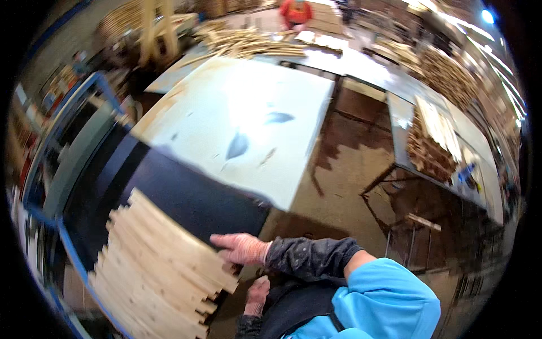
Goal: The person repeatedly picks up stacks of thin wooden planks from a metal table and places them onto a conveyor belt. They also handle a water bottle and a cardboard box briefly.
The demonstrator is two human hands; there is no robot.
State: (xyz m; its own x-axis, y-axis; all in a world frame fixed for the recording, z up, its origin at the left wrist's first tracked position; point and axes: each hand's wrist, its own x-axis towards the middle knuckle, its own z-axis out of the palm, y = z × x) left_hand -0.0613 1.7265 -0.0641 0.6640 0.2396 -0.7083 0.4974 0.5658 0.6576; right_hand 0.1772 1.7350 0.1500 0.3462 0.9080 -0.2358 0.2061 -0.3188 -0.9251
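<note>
Right hand (241, 249): we see the fingers stretched out at the near right corner of the wood panel (158, 265); whether they grasp it we cannot tell. Left hand (258, 291): just beside the panel's end, off the black bed (180, 181); its grip we cannot make out either. We note the panel lying on the near part of the black bed, made of pale strips side by side, ends uneven. Left of the black bed we record a blue frame (72, 253). Directly beyond the bed, a large pale sheet (197, 118) with dark patches; farther beyond, a heap of loose sticks (237, 42) and a person in red (295, 12). Well right of the bed, a side table (480, 164) bears stacked wood (429, 138).
</note>
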